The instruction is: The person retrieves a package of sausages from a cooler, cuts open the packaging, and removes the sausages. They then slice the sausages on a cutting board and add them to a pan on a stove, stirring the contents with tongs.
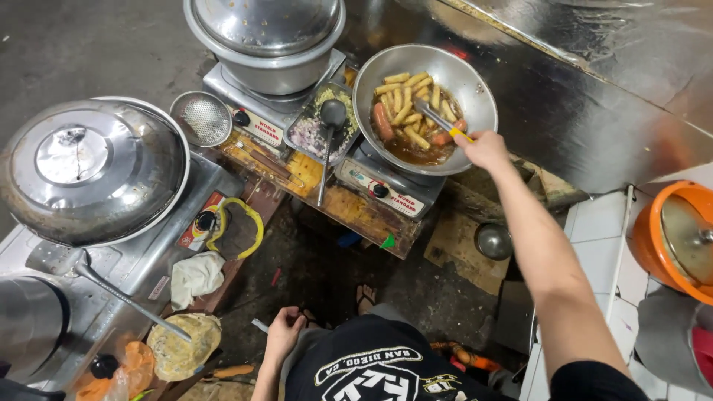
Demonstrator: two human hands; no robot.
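- Closed around the yellow handle of the tongs point(440, 121), the right hand point(486, 148) has a firm grip at the far end of the tool, which keeps the fingers back from the hot oil.
- Those tongs reach down into the round metal pan point(475, 82), their tips among the pale fried sticks point(405, 104) and reddish sausages point(383, 122) lying in brown oil.
- That pan sits on a small gas stove point(386, 186), tilted a little toward the person, so the oil pools at the near side.
- At the person's side near the hip, the left hand point(284, 330) hangs loosely curled with nothing in it, well away from the heat.
- Between the two stoves lies a tray of chopped ingredients point(316, 130) with a ladle point(332, 115) resting in it, within easy reach of the pan.
- On the left tabletop stands a large lidded wok point(89, 171), covered and apart from the frying.
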